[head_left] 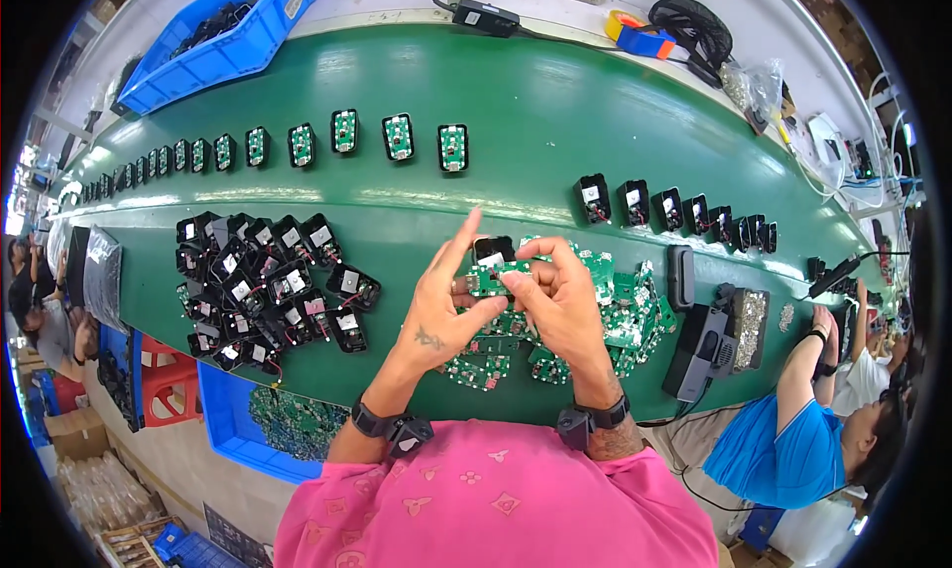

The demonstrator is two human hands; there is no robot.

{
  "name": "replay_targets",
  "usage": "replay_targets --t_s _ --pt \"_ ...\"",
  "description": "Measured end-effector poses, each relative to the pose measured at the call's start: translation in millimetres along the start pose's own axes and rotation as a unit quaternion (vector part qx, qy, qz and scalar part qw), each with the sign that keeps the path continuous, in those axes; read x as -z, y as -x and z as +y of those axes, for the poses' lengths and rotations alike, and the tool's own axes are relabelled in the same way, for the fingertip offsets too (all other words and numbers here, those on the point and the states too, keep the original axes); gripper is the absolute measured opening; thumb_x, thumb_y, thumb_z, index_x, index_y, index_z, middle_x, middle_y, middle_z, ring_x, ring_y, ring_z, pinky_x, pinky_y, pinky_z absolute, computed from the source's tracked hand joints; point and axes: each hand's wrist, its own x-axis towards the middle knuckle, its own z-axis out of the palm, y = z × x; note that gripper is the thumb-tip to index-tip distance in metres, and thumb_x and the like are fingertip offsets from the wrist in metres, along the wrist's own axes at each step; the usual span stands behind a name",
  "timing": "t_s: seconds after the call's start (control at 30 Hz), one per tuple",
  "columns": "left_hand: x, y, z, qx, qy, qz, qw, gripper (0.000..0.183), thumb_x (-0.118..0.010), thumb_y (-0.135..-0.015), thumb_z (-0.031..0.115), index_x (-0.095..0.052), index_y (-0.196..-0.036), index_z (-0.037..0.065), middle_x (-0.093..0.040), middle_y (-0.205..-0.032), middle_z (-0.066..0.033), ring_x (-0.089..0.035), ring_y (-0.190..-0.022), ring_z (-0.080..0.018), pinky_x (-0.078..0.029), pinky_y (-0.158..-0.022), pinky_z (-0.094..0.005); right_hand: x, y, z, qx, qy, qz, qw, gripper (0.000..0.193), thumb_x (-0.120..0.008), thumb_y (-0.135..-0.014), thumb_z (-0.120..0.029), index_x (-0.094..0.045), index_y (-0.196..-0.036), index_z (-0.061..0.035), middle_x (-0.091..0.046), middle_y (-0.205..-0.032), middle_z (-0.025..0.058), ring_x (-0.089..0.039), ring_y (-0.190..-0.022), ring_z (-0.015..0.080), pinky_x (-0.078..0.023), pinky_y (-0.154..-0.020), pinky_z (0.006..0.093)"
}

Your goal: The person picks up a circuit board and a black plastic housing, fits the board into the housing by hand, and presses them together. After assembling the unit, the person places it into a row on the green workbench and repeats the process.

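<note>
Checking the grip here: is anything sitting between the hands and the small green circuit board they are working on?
Nothing visible: the left hand and right hand both pinch the green circuit board directly, above the pile of green boards.

left of our hands we see a heap of black housings (266,285); far beyond them, a blue bin (223,42).

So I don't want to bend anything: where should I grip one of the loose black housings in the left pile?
Pinch a housing by its two long black sides, fingers coming from above; it lies face up, with thin wires trailing off it.
</note>
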Motion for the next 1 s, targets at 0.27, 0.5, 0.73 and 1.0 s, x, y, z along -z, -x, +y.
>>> replay_targets --t_s 0.27,0.5,0.73,1.0 --pt "7 1 -12 0.044 0.069 0.006 0.997 0.057 -0.060 -0.091 -0.001 -0.044 -0.145 0.005 -0.055 -0.133 -0.0113 -0.065 -0.101 -0.0151 -0.056 -0.074 -0.0264 -4 1 -15 0.029 0.250 0.013 0.968 0.023 -0.073 -0.087 -0.009 -0.063 -0.106 -0.0029 -0.058 -0.073 0.0016 -0.054 -0.065 0.0078 -0.041 -0.055 0.0254" --pt "-3 4 -10 0.048 0.038 0.017 0.998 0.055 -0.062 -0.092 0.001 -0.044 -0.144 0.000 -0.059 -0.128 -0.0131 -0.065 -0.096 -0.0106 -0.055 -0.071 -0.0234 -8 0 -7 0.184 0.278 0.050 0.942 0.020 -0.076 -0.080 -0.011 -0.074 -0.100 -0.0067 -0.055 -0.118 0.0115 -0.054 -0.107 0.0267 -0.045 -0.091 0.0368" --pt "-4 7 -20 0.034 -0.029 -0.007 0.999 0.056 -0.064 -0.092 0.004 -0.043 -0.144 -0.005 -0.059 -0.130 -0.0174 -0.068 -0.090 -0.0141 -0.056 -0.067 -0.0248 -8 2 1 0.198 0.278 0.065 0.938 0.010 -0.074 -0.082 -0.010 -0.076 -0.091 -0.0062 -0.058 -0.120 0.0111 -0.053 -0.110 0.0252 -0.043 -0.094 0.0374" --pt "-10 13 2 0.017 0.072 0.072 0.995 0.056 -0.062 -0.091 -0.001 -0.044 -0.143 -0.006 -0.060 -0.129 -0.0171 -0.070 -0.092 -0.0175 -0.060 -0.071 -0.0282 -14 13 -2 0.282 0.220 0.095 0.929 0.009 -0.071 -0.085 -0.007 -0.067 -0.091 -0.0030 -0.058 -0.115 0.0119 -0.052 -0.108 0.0259 -0.042 -0.092 0.0376"
